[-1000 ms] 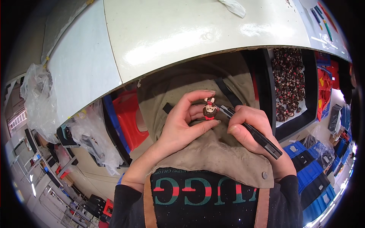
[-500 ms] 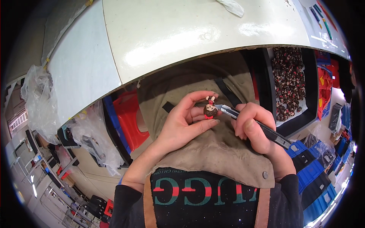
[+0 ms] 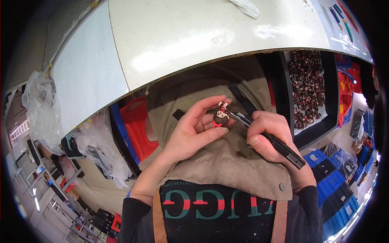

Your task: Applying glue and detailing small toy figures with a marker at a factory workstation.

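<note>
Between the thumb and fingers of my left hand (image 3: 199, 126) is a small figurine (image 3: 221, 116), its brown-haired head toward me and its feet pointing away. It has a pale face, a red part at the head and red on the body. My right hand (image 3: 270, 135) is closed round a black utility knife (image 3: 279, 146). The knife's blade end points at the figurine's side, close to it; whether it touches cannot be made out. Both hands are above the brown apron (image 3: 227, 162) on my lap.
A pale worktable (image 3: 174, 36) curves across ahead of my hands. On the right, a black tray (image 3: 330, 89) holds many small brown and red figurines. Left of me are a red stool (image 3: 139, 125) and plastic bags (image 3: 101, 141). Blue crates (image 3: 330, 184) stand lower right.
The figurine has tilted and shifted slightly left and toward me in my left hand. My right hand has turned the utility knife, its rear end swinging toward me.
</note>
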Demonstrator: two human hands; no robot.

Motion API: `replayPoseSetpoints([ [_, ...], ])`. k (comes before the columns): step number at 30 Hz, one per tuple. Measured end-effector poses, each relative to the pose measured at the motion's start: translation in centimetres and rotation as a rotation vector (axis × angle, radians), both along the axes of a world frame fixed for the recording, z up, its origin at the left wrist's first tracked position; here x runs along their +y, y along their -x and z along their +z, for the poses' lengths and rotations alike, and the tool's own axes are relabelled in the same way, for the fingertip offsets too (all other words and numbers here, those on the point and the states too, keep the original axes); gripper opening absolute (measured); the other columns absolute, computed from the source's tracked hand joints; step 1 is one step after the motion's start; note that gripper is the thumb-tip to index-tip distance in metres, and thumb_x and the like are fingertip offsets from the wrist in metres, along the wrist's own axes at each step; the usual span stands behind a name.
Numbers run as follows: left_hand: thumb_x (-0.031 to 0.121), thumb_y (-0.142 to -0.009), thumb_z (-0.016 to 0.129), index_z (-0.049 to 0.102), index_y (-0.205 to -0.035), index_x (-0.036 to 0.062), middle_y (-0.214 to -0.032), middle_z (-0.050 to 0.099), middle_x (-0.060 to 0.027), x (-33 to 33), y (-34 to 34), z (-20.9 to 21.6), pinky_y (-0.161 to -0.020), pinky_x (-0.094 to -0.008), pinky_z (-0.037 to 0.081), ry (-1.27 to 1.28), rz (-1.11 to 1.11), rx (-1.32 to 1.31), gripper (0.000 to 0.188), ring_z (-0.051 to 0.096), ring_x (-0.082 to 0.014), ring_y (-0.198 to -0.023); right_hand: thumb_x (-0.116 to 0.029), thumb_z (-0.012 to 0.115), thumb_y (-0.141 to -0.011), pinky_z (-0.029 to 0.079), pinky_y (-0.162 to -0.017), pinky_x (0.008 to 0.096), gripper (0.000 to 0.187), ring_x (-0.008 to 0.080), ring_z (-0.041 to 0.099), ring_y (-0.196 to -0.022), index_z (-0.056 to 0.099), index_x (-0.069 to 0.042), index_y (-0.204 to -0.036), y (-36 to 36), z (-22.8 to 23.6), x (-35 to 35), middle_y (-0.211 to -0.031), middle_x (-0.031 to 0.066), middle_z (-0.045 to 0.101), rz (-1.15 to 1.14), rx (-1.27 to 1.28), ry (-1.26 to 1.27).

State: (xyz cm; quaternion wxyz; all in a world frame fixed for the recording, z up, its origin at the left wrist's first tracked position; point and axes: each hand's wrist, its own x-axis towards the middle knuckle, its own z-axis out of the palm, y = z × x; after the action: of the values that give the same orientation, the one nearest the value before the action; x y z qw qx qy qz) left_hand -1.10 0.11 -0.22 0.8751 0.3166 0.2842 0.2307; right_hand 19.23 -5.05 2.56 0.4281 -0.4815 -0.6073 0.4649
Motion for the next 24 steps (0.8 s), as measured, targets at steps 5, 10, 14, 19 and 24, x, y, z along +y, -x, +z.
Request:
replayPoseSetpoints([
  [5,-0.008,-0.084,0.054,0.032,-0.134,0.0048,-0.136,0.037,-0.0088,0.0,-0.1,0.2,-0.091,-0.0293,0.045,-0.003,-0.003,0.006,0.056,0.053,-0.0195,-0.111,-0.022,0.059,-0.082,0.031,-0.045,0.0329,0.022,0.0224,0.043,-0.048,0.052,-0.006,-0.068,0.0,0.1,0.3,-0.056,0.0053,0.046,0.061,-0.048,-0.049],
  [10,-0.008,-0.083,0.055,0.033,-0.133,0.0042,-0.136,0.037,-0.0079,-0.1,-0.1,0.1,-0.092,-0.0296,0.045,-0.043,-0.016,0.001,0.056,0.052,-0.0177,-0.112,-0.018,0.058,-0.081,0.032,-0.045,0.0332,0.019,0.0236,0.044,-0.048,0.051,-0.005,-0.068,0.1,0.0,0.4,-0.056,0.0063,0.047,0.062,-0.088,-0.05],
  [14,-0.008,-0.083,0.057,0.034,-0.132,0.0039,-0.134,0.04,-0.0076,-0.3,-0.2,0.1,-0.091,-0.0291,0.046,-0.059,0.006,0.004,0.056,0.053,-0.0165,-0.111,-0.017,0.058,-0.081,0.034,-0.047,0.0321,0.02,0.0223,0.044,-0.049,0.051,-0.005,-0.067,0.4,0.0,0.3,-0.057,0.0063,0.048,0.045,-0.066,-0.021],
  [19,-0.008,-0.081,0.06,0.037,-0.128,0.0035,-0.119,0.052,-0.0059,-0.1,-0.9,0.8,-0.088,-0.0274,0.047,-0.045,-0.009,0.164,0.054,0.055,-0.014,-0.106,-0.032,0.043,-0.094,0.032,-0.05,0.0247,0.035,0.0113,0.039,-0.052,0.046,-0.005,-0.071,0.6,0.7,-0.6,-0.057,0.0025,0.046,-0.149,0.459,0.412],
  [24,-0.006,-0.08,0.063,0.039,-0.126,0.0043,-0.109,0.054,-0.0032,-0.1,-0.7,0.6,-0.08,-0.0225,0.047,-0.1,0.03,0.186,0.053,0.056,-0.0087,-0.092,-0.037,0.043,-0.094,0.029,-0.05,0.0226,0.037,0.0097,0.037,-0.053,0.045,-0.006,-0.073,0.4,0.8,0.1,-0.057,0.0013,0.043,-0.136,0.362,0.216],
])
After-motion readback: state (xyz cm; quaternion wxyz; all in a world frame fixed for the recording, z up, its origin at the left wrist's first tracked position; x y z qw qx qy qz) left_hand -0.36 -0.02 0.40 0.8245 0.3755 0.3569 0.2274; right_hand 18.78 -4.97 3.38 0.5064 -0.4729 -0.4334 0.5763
